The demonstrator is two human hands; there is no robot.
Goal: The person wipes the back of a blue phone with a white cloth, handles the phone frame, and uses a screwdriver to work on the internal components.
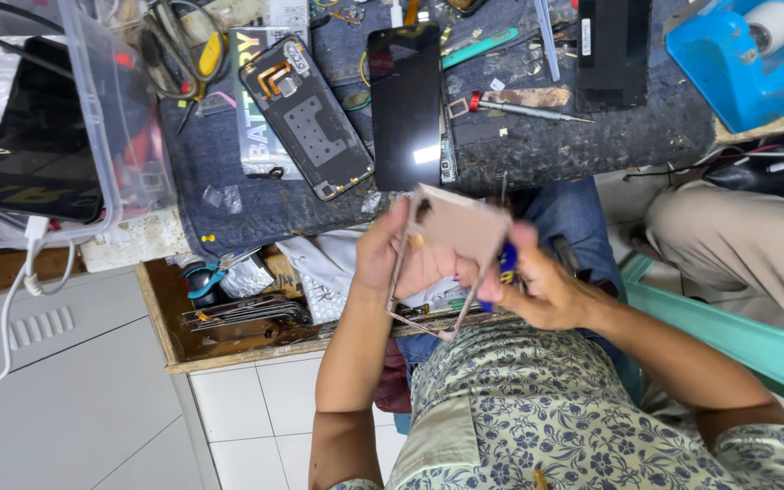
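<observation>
1. I see the left hand (387,259) closed around the left edge of a rose-gold phone frame (451,245), held up over the lap, just near of the surface (592,145).
2. The right hand (537,286) pinches a blue-handled tool (507,263) at the frame's right edge; its fingers (492,290) are curled tight round the handle and touch the frame too. The tip is hidden, so I cannot tell what it is working on.
3. Judging by what lies out, the phone is already well apart: a black screen (406,104) lies face up on the surface, and left of it an opened back panel (306,113) with orange flex cable showing.
4. A red-collared screwdriver (524,109) and loose small parts sit right of the screen, so I'd say screws are out.
5. Nothing looks rejoined yet; I judge the work as mid-way, with the frame in hand.
6. An open drawer (174,318) of tweezers (247,310) sits near-left.
</observation>
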